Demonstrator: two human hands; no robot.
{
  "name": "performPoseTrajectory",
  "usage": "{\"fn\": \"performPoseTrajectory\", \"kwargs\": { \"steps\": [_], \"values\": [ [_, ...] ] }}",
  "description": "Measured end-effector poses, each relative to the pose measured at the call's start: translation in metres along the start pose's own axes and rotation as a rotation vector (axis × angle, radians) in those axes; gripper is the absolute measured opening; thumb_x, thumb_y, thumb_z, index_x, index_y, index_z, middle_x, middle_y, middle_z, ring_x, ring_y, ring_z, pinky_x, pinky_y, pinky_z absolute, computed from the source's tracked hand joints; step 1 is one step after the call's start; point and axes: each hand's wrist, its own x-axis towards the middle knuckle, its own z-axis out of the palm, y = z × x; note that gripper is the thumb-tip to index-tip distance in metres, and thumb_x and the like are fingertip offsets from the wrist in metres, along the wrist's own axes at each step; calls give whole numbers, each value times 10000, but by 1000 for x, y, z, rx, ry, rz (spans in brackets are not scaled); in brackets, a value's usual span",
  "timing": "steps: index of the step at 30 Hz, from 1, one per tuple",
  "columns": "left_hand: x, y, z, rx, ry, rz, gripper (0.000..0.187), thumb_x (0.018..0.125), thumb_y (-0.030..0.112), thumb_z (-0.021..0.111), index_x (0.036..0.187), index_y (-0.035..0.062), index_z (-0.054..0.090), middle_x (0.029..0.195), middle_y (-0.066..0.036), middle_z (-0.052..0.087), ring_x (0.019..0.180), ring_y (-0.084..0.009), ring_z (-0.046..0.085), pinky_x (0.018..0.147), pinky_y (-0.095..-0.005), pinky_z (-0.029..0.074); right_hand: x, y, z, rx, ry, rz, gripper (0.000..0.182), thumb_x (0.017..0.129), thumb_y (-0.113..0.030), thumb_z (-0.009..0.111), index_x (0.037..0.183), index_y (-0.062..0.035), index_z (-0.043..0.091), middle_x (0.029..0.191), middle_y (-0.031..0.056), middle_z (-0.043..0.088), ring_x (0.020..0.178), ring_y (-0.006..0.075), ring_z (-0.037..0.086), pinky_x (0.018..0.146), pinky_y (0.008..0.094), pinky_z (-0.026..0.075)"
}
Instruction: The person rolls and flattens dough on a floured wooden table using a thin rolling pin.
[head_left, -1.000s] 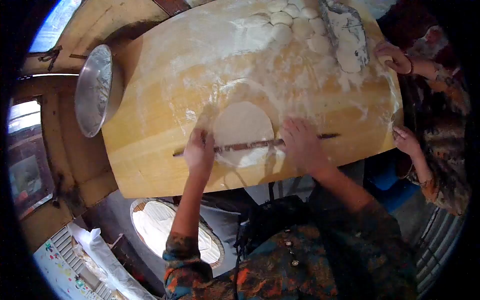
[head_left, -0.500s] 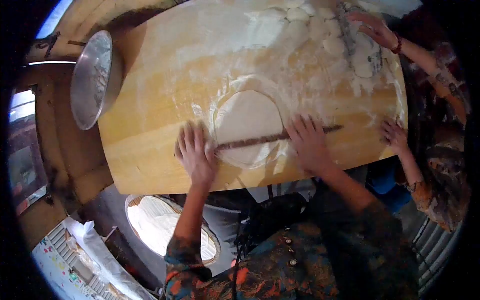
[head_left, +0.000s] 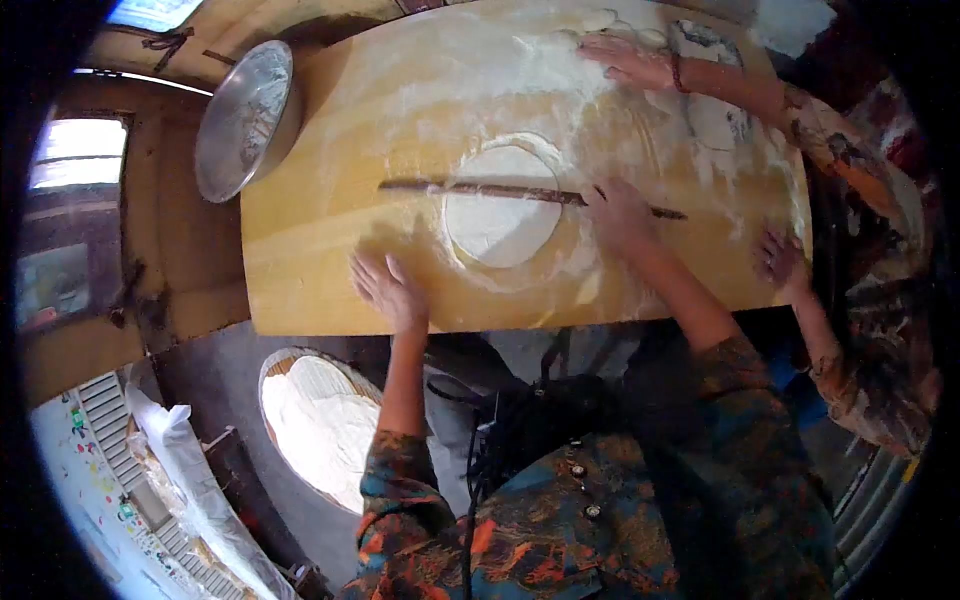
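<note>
Pressure on the pin (head_left: 515,191) should be applied evenly across the dough (head_left: 500,228), located just above mid-frame. The pin is gripped by the right hand (head_left: 620,215), fingers curled over it; the left hand (head_left: 392,290), fingers slightly spread, is positioned clear. The dough is seen pale, flat, nearly round.

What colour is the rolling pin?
The rolling pin is dark brown, seen best in the head view.

Bright window (head_left: 82,153), black fisheye edges, dim, perhaps soft lower right.
</note>
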Motion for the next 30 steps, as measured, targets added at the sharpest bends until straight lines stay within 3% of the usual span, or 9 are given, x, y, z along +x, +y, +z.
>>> {"fn": "performPoseTrajectory", "kwargs": {
  "steps": [5, 7, 8, 9, 12, 15, 21, 27, 30],
  "values": [
    [-59, 63, 6, 232, -100, 69, 692, 985, 411, 400, 1458, -64, 227, 1514, -275, 239, 1419, -400, 201, 1153, -504, 120, -37, -3, 11, 115, 230, -35, 230, 831, -152, 560, 1045, -72, 589, 1054, 180, 555, 1015, 338, 565, 810, 459, 490],
    [-50, 88, 25, -158, -193, 237, 684, 972, 367, 452, 1449, -74, 237, 1509, -299, 224, 1416, -421, 189, 1157, -486, 126, -39, -11, 19, 6, 231, -16, 262, 832, -196, 589, 1046, -46, 570, 1017, 175, 541, 957, 343, 559, 782, 455, 480],
    [-50, 105, 25, -531, -149, 201, 661, 935, 295, 539, 1424, -73, 290, 1467, -317, 283, 1372, -443, 264, 1129, -480, 217, -38, -16, 21, -49, 231, -9, 287, 833, -218, 604, 1047, -33, 561, 998, 172, 534, 928, 346, 557, 768, 453, 474],
    [-49, 108, 23, -531, -97, 118, 664, 920, 286, 564, 1416, -69, 303, 1433, -313, 320, 1331, -441, 314, 1104, -478, 256, -38, -24, 19, 1, 246, -9, 285, 840, -218, 599, 1056, -35, 561, 1004, 174, 540, 931, 349, 561, 769, 455, 476],
    [-46, 95, 34, -500, 124, -138, 610, 822, 269, 700, 1302, -24, 465, 1200, -269, 497, 1080, -403, 528, 930, -470, 435, -42, -53, 21, 209, 265, 49, 277, 861, -210, 585, 1079, -41, 563, 1021, 181, 556, 939, 359, 573, 770, 461, 484],
    [-26, 78, 20, -47, -119, -98, 485, 780, 315, 724, 1130, 4, 597, 1111, -226, 550, 1017, -372, 564, 862, -472, 467, -45, -79, 31, 389, 213, 131, 295, 872, -179, 555, 1132, -39, 551, 1047, 200, 555, 955, 371, 580, 782, 464, 493],
    [-10, 91, 24, 26, -316, -166, 409, 766, 402, 707, 909, 23, 655, 982, -175, 619, 940, -349, 613, 801, -488, 488, -49, -110, 42, 245, 89, 41, 406, 877, -158, 516, 1262, -31, 503, 1097, 213, 545, 1011, 383, 562, 848, 461, 479],
    [8, 122, -4, -518, -517, -246, 241, 819, 178, 642, 973, -6, 651, 1022, -216, 632, 888, -351, 624, 781, -424, 507, -35, -116, 34, 138, 527, -12, 455, 862, -169, 530, 1290, -22, 484, 1077, 142, 570, 975, 334, 576, 876, 463, 450],
    [9, 132, 22, -926, -508, 59, 268, 812, 40, 571, 1067, 21, 650, 1111, -199, 618, 987, -334, 600, 862, -430, 474, -9, -131, 30, 228, 468, 47, 482, 844, -193, 556, 1286, -15, 483, 1091, 138, 565, 993, 327, 563, 889, 464, 438]
  ]
}}
